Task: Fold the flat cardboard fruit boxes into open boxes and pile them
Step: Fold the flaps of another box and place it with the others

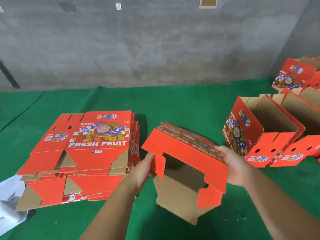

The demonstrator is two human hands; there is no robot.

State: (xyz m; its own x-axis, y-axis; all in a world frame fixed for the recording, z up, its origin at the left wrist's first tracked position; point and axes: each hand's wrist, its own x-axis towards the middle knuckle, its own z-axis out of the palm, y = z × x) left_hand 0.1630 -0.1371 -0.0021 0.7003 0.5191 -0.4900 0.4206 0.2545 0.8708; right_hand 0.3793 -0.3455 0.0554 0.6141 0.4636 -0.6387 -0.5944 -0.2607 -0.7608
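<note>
A red printed fruit box is half opened and held above the green floor, its brown bottom flaps hanging toward me. My left hand touches its left edge by a red flap; the hand is blurred. My right hand grips the box's right side, thumb on the printed face. At the left lies a stack of flat red boxes marked FRESH FRUIT. Folded open boxes stand at the right, more behind them.
Green carpet covers the floor up to a grey concrete wall. A white plastic sheet lies at the lower left beside the flat stack. A dark pole leans at the far left.
</note>
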